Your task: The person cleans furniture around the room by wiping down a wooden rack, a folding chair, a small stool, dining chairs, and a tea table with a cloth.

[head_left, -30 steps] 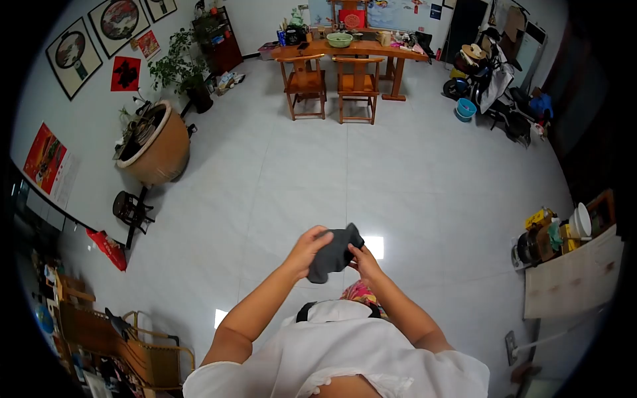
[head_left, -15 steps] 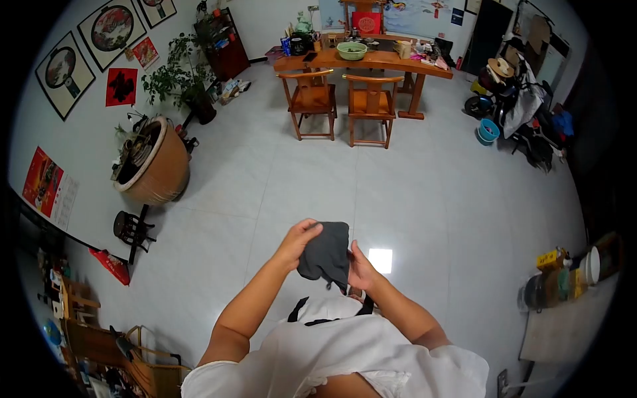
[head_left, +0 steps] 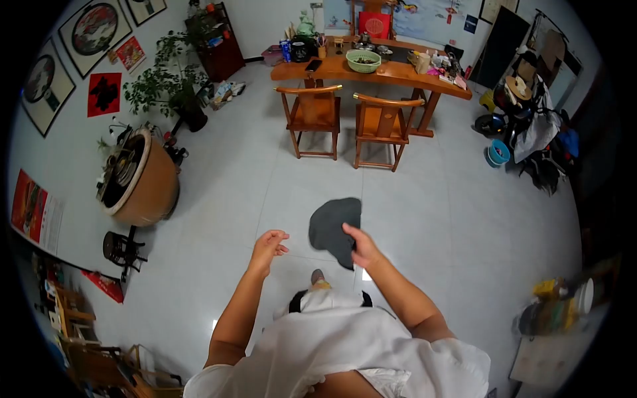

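A dark grey cloth (head_left: 334, 225) hangs in front of me, its upper left edge rounded and its lower end narrowing to a point. My right hand (head_left: 362, 248) pinches it along its right edge, thumb on top. To the left of the cloth and apart from it, my left hand (head_left: 269, 248) is empty, its fingers loosely curled and spread. Below the cloth one shoe (head_left: 318, 274) shows on the floor under my body.
Ahead stands a long wooden table (head_left: 398, 77) with a green basket (head_left: 363, 61) on it and two wooden chairs (head_left: 313, 116) before it. A large clay pot (head_left: 151, 182) and a small dark stool (head_left: 123, 251) are on the left. A blue bucket (head_left: 497, 152) sits at the right.
My left hand has let go of the grey cloth and moved left. The right hand has carried the cloth forward, and it now hangs spread out. The table looks nearer.
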{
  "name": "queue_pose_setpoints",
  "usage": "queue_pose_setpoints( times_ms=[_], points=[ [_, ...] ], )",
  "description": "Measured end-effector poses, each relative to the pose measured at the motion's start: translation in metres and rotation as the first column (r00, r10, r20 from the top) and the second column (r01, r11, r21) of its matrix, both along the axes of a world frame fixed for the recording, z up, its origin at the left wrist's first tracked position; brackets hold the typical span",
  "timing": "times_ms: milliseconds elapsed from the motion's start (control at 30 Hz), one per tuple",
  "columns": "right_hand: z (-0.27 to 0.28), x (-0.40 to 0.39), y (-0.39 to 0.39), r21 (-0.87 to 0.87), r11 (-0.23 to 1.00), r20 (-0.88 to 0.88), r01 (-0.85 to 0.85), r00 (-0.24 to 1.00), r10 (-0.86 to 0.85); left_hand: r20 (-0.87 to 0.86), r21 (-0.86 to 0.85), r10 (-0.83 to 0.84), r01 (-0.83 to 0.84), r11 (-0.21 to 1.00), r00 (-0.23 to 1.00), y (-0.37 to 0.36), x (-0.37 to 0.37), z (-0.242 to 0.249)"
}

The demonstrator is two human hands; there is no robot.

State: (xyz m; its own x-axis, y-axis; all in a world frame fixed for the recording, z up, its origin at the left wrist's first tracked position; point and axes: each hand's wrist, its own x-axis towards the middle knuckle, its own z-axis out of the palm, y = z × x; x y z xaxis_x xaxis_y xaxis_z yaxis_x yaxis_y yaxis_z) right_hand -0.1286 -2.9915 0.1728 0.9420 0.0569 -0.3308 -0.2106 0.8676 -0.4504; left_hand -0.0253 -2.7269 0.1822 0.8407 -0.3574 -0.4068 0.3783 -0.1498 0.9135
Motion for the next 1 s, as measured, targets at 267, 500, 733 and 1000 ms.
queue_pose_setpoints(
  times_ms=[267,500,733,1000],
  points=[
    [-0.008,0.127,-0.103,-0.321,0.767,0.014,0.555,0.813,-0.582,-0.057,0.034,-0.118,0.120,0.992,0.991,-0.041,0.179,-0.010],
    [-0.007,0.241,-0.201,-0.435,0.682,0.055,0.588,0.773,-0.632,-0.107,-0.011,-0.169,0.169,0.986,0.980,-0.134,0.284,-0.031],
    [-0.041,0.416,-0.283,-0.368,0.781,-0.001,0.504,0.840,-0.543,-0.112,0.137,-0.001,0.017,0.990,0.994,-0.186,0.397,-0.049],
    [-0.054,0.610,-0.348,-0.620,0.600,0.140,0.506,0.824,-0.550,-0.056,0.186,0.112,-0.100,0.977,0.992,-0.221,0.491,-0.077]
  ],
)
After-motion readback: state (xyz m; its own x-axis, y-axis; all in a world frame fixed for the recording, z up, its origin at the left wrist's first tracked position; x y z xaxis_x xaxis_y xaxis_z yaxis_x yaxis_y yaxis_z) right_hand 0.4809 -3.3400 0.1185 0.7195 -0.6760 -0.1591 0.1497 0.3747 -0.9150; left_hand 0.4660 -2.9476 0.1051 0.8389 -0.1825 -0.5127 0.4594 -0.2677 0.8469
